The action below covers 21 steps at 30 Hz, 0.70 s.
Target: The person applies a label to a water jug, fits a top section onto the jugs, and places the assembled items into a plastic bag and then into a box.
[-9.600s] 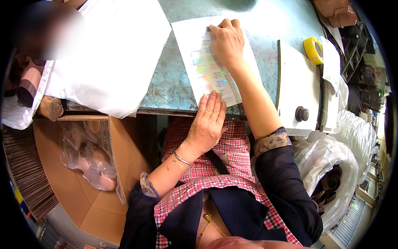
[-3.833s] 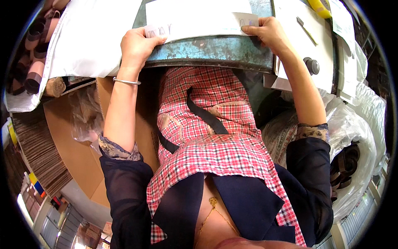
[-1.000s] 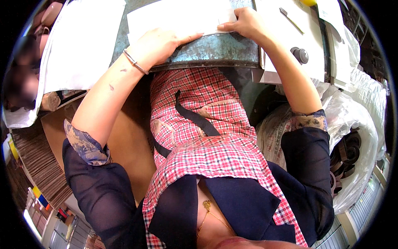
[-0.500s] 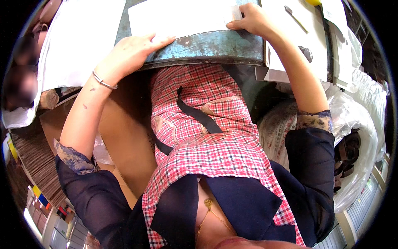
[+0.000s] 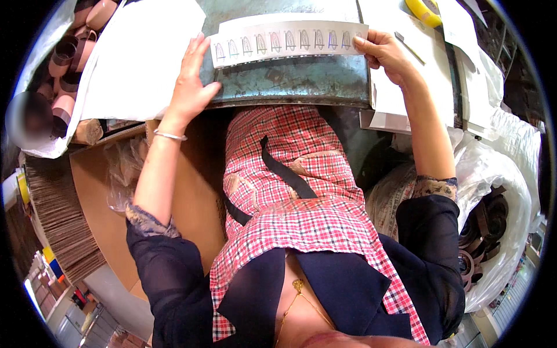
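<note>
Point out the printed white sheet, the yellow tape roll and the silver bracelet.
Printed white sheet (image 5: 289,42): head view, middle of its row of marks.
Yellow tape roll (image 5: 422,13): head view, its yellow surface.
Silver bracelet (image 5: 170,136): head view, visible part of the band.

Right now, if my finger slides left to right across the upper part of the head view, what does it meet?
Pink pieces, white sheet, left hand, paper strip with drawings, right hand, yellow roll.

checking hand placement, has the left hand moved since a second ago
Yes, left: judged against the large white sheet, the left hand has shifted toward it, its fingers now overlapping the sheet's right edge.
</note>
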Tool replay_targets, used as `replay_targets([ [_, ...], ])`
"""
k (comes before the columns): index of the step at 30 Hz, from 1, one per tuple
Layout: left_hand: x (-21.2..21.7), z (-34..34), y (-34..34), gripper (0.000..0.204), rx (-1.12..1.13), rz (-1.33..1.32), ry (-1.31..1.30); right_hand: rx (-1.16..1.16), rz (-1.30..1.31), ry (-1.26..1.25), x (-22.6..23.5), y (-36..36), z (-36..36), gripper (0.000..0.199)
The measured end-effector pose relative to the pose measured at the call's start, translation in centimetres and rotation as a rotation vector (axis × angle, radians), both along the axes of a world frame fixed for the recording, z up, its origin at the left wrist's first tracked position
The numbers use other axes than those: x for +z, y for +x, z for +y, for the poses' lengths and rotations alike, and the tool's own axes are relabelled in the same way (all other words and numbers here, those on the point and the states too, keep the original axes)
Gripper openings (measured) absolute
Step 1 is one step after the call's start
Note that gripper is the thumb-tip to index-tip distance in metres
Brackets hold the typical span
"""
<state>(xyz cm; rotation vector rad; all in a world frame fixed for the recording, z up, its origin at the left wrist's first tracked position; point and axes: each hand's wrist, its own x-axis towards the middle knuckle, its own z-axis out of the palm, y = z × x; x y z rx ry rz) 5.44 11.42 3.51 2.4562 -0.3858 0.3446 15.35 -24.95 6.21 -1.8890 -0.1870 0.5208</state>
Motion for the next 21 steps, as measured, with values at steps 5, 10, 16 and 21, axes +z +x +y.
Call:
replay_targets([
  [5,-2.0,-2.0,2.8,0.079,0.040,-0.035,-0.750,-0.024,0.008,0.094,0.9,1.3,-1.8,0.023],
  [10,-1.6,-2.3,3.5,0.046,0.094,0.072,-0.688,0.035,0.137,0.212,0.4,1.7,-2.7,0.026],
  [16,-1.5,-2.0,3.5,0.025,0.081,0.189,-0.953,-0.001,-0.247,0.091,-2.2,-0.3,-1.2,0.049],
  [21,-1.7,-1.6,3.5,0.025,0.100,0.247,-0.870,-0.052,-0.341,0.222,-4.8,1.1,0.6,0.019],
])
